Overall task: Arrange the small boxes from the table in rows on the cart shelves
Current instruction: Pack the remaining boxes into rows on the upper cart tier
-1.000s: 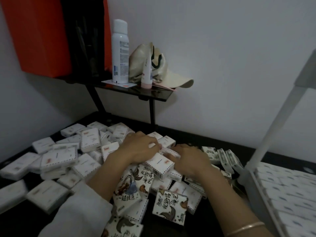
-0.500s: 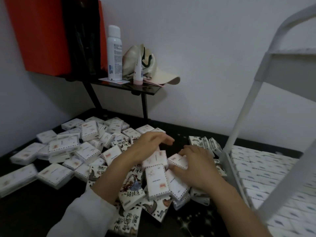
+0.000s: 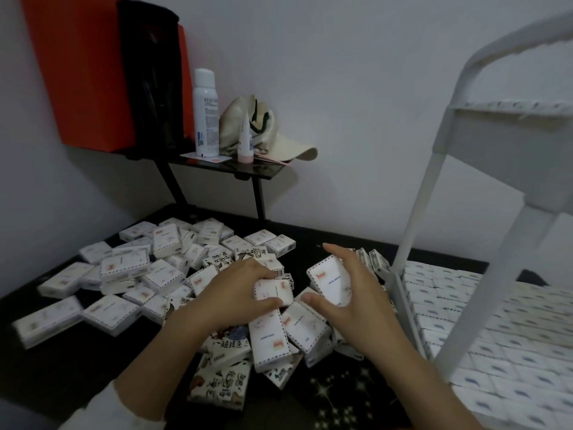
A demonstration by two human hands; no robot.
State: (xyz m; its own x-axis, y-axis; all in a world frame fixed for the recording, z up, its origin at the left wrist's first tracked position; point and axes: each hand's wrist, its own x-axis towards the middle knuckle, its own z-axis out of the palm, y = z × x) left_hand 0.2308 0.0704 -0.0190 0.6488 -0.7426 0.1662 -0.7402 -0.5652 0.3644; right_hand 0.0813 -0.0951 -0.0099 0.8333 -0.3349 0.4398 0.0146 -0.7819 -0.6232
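Observation:
Many small white boxes (image 3: 124, 268) lie in a loose heap on the dark table (image 3: 55, 367). My left hand (image 3: 235, 293) grips one small box (image 3: 274, 291) between thumb and fingers above the heap. My right hand (image 3: 350, 293) holds another small box (image 3: 330, 282) tilted up, just right of the first. More boxes (image 3: 269, 339) lie under both hands. To the right stands the white cart (image 3: 434, 187); its lower shelf (image 3: 496, 336) is filled with rows of boxes, and its upper shelf (image 3: 508, 110) also shows boxes along the rim.
A small black shelf (image 3: 229, 166) against the wall carries a white spray can (image 3: 205, 113), a small tube (image 3: 245, 141) and a beige cap (image 3: 279, 141). An orange and black bag (image 3: 102, 72) hangs at the upper left. The cart's post (image 3: 421, 200) rises close to my right hand.
Both hands went from resting on the heap to each lifting a box. The view has swung right, bringing more of the cart into sight.

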